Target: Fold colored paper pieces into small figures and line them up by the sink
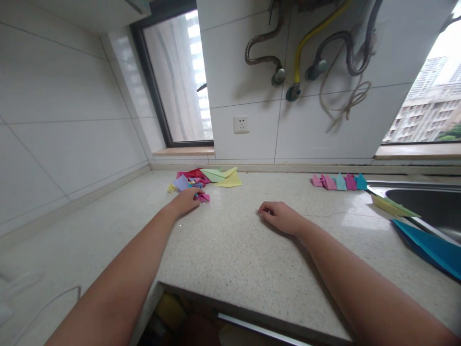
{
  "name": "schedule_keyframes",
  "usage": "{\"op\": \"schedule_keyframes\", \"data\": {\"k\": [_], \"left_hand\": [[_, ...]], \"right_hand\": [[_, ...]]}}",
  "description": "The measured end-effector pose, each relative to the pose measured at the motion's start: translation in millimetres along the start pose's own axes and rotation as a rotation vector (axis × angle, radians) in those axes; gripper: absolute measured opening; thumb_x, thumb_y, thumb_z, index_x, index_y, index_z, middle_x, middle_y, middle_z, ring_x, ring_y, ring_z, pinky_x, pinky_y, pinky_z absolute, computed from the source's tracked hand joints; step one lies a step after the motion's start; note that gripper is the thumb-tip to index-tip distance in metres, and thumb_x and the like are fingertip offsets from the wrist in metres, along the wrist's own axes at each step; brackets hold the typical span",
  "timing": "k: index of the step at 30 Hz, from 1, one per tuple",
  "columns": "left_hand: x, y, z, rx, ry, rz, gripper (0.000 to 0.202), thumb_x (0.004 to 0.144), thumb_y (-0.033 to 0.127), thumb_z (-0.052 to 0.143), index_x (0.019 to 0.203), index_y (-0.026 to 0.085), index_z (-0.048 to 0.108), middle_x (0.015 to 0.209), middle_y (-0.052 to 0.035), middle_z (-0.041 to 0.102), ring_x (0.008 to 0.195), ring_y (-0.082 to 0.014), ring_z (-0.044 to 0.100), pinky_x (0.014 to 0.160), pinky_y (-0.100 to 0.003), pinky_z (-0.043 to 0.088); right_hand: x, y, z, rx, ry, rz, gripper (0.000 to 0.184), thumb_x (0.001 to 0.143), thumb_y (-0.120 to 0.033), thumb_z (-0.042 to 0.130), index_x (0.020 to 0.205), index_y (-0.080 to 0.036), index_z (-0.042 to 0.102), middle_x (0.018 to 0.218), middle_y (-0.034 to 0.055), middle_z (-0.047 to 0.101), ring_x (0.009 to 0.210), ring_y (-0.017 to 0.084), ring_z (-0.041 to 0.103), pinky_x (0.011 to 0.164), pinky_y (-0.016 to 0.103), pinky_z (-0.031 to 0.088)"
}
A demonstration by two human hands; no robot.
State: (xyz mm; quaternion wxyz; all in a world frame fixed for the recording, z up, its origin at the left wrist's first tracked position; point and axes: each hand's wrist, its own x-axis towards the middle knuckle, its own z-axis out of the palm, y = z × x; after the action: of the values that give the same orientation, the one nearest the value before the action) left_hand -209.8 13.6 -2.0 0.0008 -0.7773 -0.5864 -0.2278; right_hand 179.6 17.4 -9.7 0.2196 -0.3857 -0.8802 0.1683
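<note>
My left hand point(186, 201) reaches to the near edge of a heap of folded coloured papers point(192, 180), its fingers closed on a small pink folded paper point(204, 197). Part of that paper is hidden by the fingers. Beside the heap lie yellow and pale green folded papers point(228, 178). My right hand point(279, 214) rests on the counter with its fingers curled in, and nothing shows in them. Along the back right stands a row of small origami figures point(338, 182) in pink, magenta, light blue and teal.
A sink point(425, 202) is set into the speckled counter point(223, 250) at the right. Near its rim lie a yellow-green folded paper point(391, 205) and a large blue one point(428, 242). Hoses and a yellow pipe point(297, 57) hang on the tiled wall above a socket point(241, 124).
</note>
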Motion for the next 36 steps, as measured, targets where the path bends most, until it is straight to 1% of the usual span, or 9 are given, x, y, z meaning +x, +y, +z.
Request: {"op": "schedule_keyframes", "data": {"k": [3, 8, 10, 13, 17, 22, 29, 33, 36], "left_hand": [[6.5, 23.6, 5.3, -0.116, 0.033, -0.023, 0.029, 0.083, 0.026, 0.058, 0.108, 0.017, 0.069, 0.092, -0.0067, 0.070, 0.075, -0.0181, 0.061, 0.069, -0.030, 0.046], [16.5, 82.4, 15.7, -0.436, 0.032, -0.043, 0.031, 0.079, 0.033, 0.066, 0.105, 0.017, 0.070, 0.083, -0.0055, 0.071, 0.071, -0.0171, 0.061, 0.063, -0.027, 0.045], [15.3, 105.3, 22.0, -0.551, -0.002, -0.040, 0.030, 0.079, 0.032, 0.067, 0.105, 0.017, 0.070, 0.083, -0.0057, 0.072, 0.072, -0.0169, 0.062, 0.063, -0.026, 0.046], [7.1, 133.8, 35.5, -0.720, -0.046, -0.045, 0.030, 0.080, 0.033, 0.067, 0.105, 0.017, 0.070, 0.095, -0.0086, 0.073, 0.076, -0.0173, 0.064, 0.064, -0.026, 0.047], [-7.0, 159.5, 53.8, -0.904, -0.151, -0.112, 0.029, 0.081, 0.029, 0.066, 0.107, 0.015, 0.068, 0.094, -0.0102, 0.074, 0.071, -0.0158, 0.064, 0.062, -0.026, 0.046], [-11.3, 171.0, 61.9, -1.034, -0.196, -0.117, 0.026, 0.078, 0.026, 0.071, 0.101, 0.014, 0.068, 0.096, -0.0101, 0.074, 0.079, -0.0164, 0.067, 0.069, -0.027, 0.047], [-7.7, 171.0, 62.2, -1.033, -0.215, -0.183, 0.030, 0.080, 0.033, 0.069, 0.102, 0.013, 0.069, 0.079, -0.0054, 0.071, 0.059, -0.0108, 0.055, 0.055, -0.023, 0.037], [-5.9, 171.4, 61.1, -1.079, -0.200, -0.183, 0.030, 0.081, 0.035, 0.067, 0.101, 0.013, 0.070, 0.081, -0.0055, 0.069, 0.061, -0.0110, 0.055, 0.058, -0.024, 0.040], [-5.1, 170.0, 60.9, -1.143, -0.171, -0.145, 0.031, 0.084, 0.037, 0.064, 0.104, 0.013, 0.069, 0.086, -0.0063, 0.068, 0.066, -0.0117, 0.056, 0.061, -0.025, 0.043]], "right_hand": [[-0.9, -2.7, -0.2, -0.013, 0.028, -0.005, 0.023, 0.085, -0.020, 0.051, 0.099, -0.020, 0.070, 0.086, 0.0048, 0.071, 0.074, 0.017, 0.061, 0.068, 0.027, 0.041], [-1.0, -10.2, -0.6, -0.001, 0.105, -0.016, 0.030, 0.086, -0.020, 0.053, 0.114, -0.020, 0.062, 0.094, 0.0052, 0.070, 0.070, 0.014, 0.058, 0.068, 0.027, 0.040], [-1.4, -12.8, -0.7, 0.023, 0.125, -0.023, 0.033, 0.085, -0.020, 0.054, 0.118, -0.021, 0.059, 0.096, 0.0052, 0.069, 0.067, 0.013, 0.056, 0.067, 0.027, 0.040], [-3.2, -14.0, -0.1, 0.043, 0.135, -0.037, 0.042, 0.083, -0.020, 0.058, 0.124, -0.022, 0.054, 0.102, 0.0056, 0.068, 0.067, 0.012, 0.055, 0.067, 0.027, 0.041], [-7.0, -12.8, 0.9, 0.042, 0.085, -0.066, 0.051, 0.080, -0.024, 0.065, 0.129, -0.022, 0.051, 0.105, 0.0066, 0.067, 0.072, 0.013, 0.057, 0.068, 0.026, 0.042], [-9.4, -17.1, -1.1, 0.053, 0.030, -0.092, 0.050, 0.080, -0.027, 0.069, 0.127, -0.023, 0.054, 0.098, 0.0059, 0.068, 0.074, 0.015, 0.059, 0.068, 0.027, 0.042], [-9.4, -20.6, -0.7, 0.086, 0.007, -0.129, 0.040, 0.081, -0.026, 0.068, 0.120, -0.023, 0.059, 0.096, 0.0045, 0.068, 0.071, 0.014, 0.057, 0.068, 0.027, 0.043], [-7.7, -19.9, 2.5, 0.203, 0.025, -0.112, 0.033, 0.084, -0.029, 0.066, 0.115, -0.022, 0.062, 0.090, 0.0032, 0.068, 0.070, 0.013, 0.057, 0.067, 0.026, 0.044], [-3.7, -17.0, 5.6, 0.354, 0.081, -0.080, 0.028, 0.087, -0.032, 0.064, 0.112, -0.021, 0.064, 0.095, 0.0044, 0.069, 0.076, 0.014, 0.059, 0.071, 0.027, 0.046]]}}
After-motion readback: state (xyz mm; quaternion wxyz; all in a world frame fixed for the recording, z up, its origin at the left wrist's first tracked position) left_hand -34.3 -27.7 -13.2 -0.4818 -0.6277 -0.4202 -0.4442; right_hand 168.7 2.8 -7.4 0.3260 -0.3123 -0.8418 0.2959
